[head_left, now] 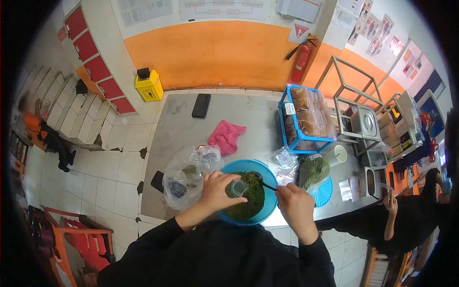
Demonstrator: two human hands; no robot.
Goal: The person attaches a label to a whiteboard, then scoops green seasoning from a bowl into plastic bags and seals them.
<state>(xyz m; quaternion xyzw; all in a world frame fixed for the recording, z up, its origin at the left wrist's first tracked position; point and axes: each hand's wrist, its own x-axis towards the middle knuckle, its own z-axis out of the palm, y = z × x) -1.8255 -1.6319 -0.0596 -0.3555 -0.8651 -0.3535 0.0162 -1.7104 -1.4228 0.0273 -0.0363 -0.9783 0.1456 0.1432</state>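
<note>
A blue bowl [270, 210] stands at the table's near edge with chopped green herbs [255, 203] in it. Over its left side, my left hand [216, 192] is closed round a small clear plastic cup [239, 188]. My right hand [296, 206], at the bowl's right rim, grips the dark handle of a spoon [267, 186]. The spoon's head reaches into the bowl by the herbs, close to the cup. Whether the cup holds anything is hard to make out.
Left of the bowl lie clear plastic bags [184, 174] and a pink cloth [226, 137]. A dark phone [201, 105] rests farther back on the metal table [172, 124]. To the right are a blue crate [288, 125], a bag of leaves [313, 173] and another person's hand [390, 204].
</note>
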